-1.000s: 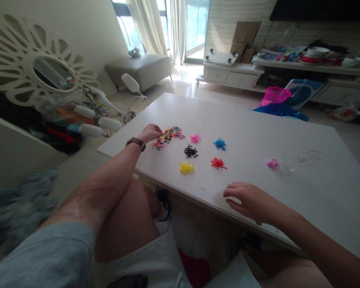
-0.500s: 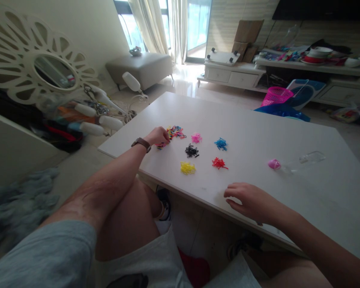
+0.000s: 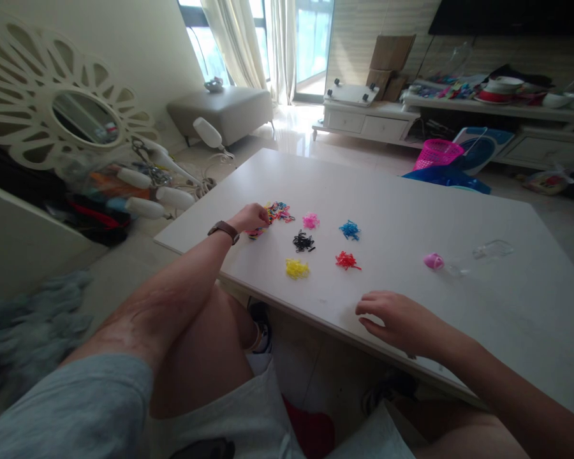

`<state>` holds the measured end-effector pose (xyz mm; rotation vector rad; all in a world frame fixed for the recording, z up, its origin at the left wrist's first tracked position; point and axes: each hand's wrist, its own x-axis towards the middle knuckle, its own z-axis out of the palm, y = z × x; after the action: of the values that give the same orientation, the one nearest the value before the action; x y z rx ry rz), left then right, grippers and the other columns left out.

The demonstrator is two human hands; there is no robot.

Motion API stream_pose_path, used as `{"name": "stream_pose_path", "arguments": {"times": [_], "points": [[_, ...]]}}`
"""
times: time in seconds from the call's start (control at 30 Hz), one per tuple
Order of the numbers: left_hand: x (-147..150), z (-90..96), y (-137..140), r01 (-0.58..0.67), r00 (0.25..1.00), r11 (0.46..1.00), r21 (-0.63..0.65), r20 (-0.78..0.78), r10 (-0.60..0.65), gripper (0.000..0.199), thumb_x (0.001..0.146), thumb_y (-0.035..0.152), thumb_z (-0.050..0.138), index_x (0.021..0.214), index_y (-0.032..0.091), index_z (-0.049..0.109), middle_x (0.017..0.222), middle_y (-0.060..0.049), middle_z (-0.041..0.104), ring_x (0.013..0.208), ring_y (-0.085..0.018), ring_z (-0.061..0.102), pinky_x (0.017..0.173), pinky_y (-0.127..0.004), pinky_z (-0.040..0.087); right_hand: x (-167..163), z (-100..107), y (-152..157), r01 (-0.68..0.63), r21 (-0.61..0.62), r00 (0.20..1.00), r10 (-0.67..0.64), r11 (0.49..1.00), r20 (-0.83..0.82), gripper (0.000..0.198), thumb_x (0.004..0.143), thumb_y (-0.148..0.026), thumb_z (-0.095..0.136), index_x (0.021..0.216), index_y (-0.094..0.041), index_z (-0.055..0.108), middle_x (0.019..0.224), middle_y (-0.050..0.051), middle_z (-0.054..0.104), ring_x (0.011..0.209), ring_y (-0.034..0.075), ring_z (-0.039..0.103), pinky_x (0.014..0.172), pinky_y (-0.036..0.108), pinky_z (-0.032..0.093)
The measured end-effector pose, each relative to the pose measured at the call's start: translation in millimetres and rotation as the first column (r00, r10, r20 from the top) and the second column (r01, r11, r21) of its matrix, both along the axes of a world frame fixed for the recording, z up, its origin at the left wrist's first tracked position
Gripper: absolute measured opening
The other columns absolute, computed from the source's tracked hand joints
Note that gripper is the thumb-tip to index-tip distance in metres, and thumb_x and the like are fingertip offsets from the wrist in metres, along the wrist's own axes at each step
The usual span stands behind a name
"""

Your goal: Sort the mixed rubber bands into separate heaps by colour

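On the white table [image 3: 402, 223], my left hand [image 3: 252, 218] is closed in a pinch over a pile of mixed-colour small rubber bands [image 3: 280, 212]. It hides part of that pile, and what its fingertips hold is too small to make out. Sorted by colour to its right are small heaps of bands: pink [image 3: 310, 220], black [image 3: 303, 241], yellow [image 3: 297, 268], blue [image 3: 350, 230] and red [image 3: 348, 260]. My right hand [image 3: 397, 319] rests at the near table edge below the red heap, open, thumb apart from the fingers, holding nothing visible.
A clear bottle [image 3: 492, 250] lies on the right of the table beside a pink cap-like piece [image 3: 433, 261]. Past the far edge stands a pink basket [image 3: 439, 153]. A lamp with white shades [image 3: 160, 197] stands off the left edge.
The view has shifted very slightly. My left hand stays at the mixed pile with only a small movement of its fingers, and my right hand keeps its place.
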<state>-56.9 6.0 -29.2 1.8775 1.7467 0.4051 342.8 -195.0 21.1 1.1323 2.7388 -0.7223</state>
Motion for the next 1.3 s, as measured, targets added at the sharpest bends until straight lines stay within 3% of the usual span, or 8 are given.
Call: {"name": "stream_pose_path", "arguments": {"times": [0.17,0.27,0.4,0.5,0.7,0.9,1.13,1.3], "points": [[4,6.6,-2,0.016,0.995,1.0,0.014,0.095,-0.017,0.009,0.061,0.022,0.077,0.066,0.015,0.073,0.056,0.001,0.062,0.054,-0.012,0.053,0.051,-0.023,0.038,1,0,1,0.0,0.005,1.0,0.0,1.0,-0.014,0.018,0.092,-0.019,0.053,0.091,-0.022,0.071,0.091,0.006,0.07,0.084,0.021,0.066,0.076,0.031,0.045],[13,13.9,-6,0.051,0.969,0.998,-0.029,0.242,-0.043,0.012,0.062,0.02,0.081,0.067,0.014,0.073,0.063,-0.002,0.068,0.061,-0.014,0.06,0.059,-0.024,0.048,0,0,1,-0.003,0.005,1.0,0.003,1.0,-0.002,0.018,0.092,-0.019,0.052,0.09,-0.022,0.07,0.089,0.006,0.07,0.083,0.021,0.066,0.075,0.031,0.045],[34,19.7,-14,0.151,0.87,0.984,-0.097,0.486,-0.085,0.019,0.063,0.023,0.086,0.071,0.013,0.073,0.074,-0.006,0.074,0.076,-0.019,0.07,0.076,-0.032,0.058,-1,-4,2,0.001,0.015,1.0,-0.001,1.0,-0.005,0.017,0.092,-0.02,0.054,0.093,-0.022,0.071,0.093,0.006,0.071,0.084,0.021,0.066,0.076,0.031,0.046],[54,18.5,-21,0.256,0.795,0.96,-0.111,0.589,-0.144,0.023,0.062,0.026,0.09,0.073,0.013,0.074,0.076,-0.007,0.075,0.079,-0.02,0.072,0.08,-0.035,0.06,-3,-6,4,0.028,0.063,1.0,-0.027,0.998,-0.014,0.017,0.094,-0.023,0.054,0.098,-0.022,0.071,0.098,0.008,0.072,0.089,0.022,0.067,0.08,0.033,0.047],[102,19.3,-48,0.476,0.752,0.875,-0.087,0.557,-0.354,0.022,0.067,0.03,0.089,0.078,0.014,0.079,0.078,-0.009,0.077,0.072,-0.018,0.071,0.067,-0.028,0.056,-9,-7,10,0.203,0.157,0.974,-0.182,0.967,-0.138,0.019,0.098,-0.029,0.053,0.099,-0.021,0.07,0.098,0.008,0.073,0.092,0.022,0.067,0.082,0.035,0.049],[143,23.6,-79,0.603,0.625,0.793,-0.082,0.667,-0.406,0.021,0.064,0.029,0.09,0.074,0.015,0.079,0.078,-0.009,0.078,0.073,-0.019,0.073,0.069,-0.028,0.057,-17,-5,17,0.383,0.084,0.849,-0.314,0.92,-0.426,0.017,0.097,-0.036,0.06,0.098,-0.021,0.069,0.097,0.006,0.074,0.089,0.02,0.068,0.081,0.033,0.053],[165,17.6,-95,0.693,0.512,0.72,-0.032,0.726,-0.459,0.019,0.066,0.028,0.089,0.073,0.013,0.079,0.073,-0.008,0.076,0.07,-0.017,0.071,0.065,-0.025,0.054,-21,-5,16,0.406,-0.034,0.755,-0.357,0.913,-0.55,0.02,0.094,-0.039,0.066,0.103,-0.022,0.071,0.097,0.005,0.075,0.086,0.019,0.07,0.08,0.033,0.058],[169,14.2,-101,0.711,0.508,0.703,-0.036,0.717,-0.477,0.018,0.068,0.026,0.088,0.071,0.013,0.076,0.072,-0.007,0.075,0.071,-0.018,0.071,0.064,-0.025,0.053,-22,-6,13,0.382,-0.07,0.761,-0.356,0.922,-0.542,0.014,0.093,-0.031,0.064,0.097,-0.021,0.073,0.092,0.004,0.075,0.081,0.017,0.068,0.077,0.03,0.055]]}}
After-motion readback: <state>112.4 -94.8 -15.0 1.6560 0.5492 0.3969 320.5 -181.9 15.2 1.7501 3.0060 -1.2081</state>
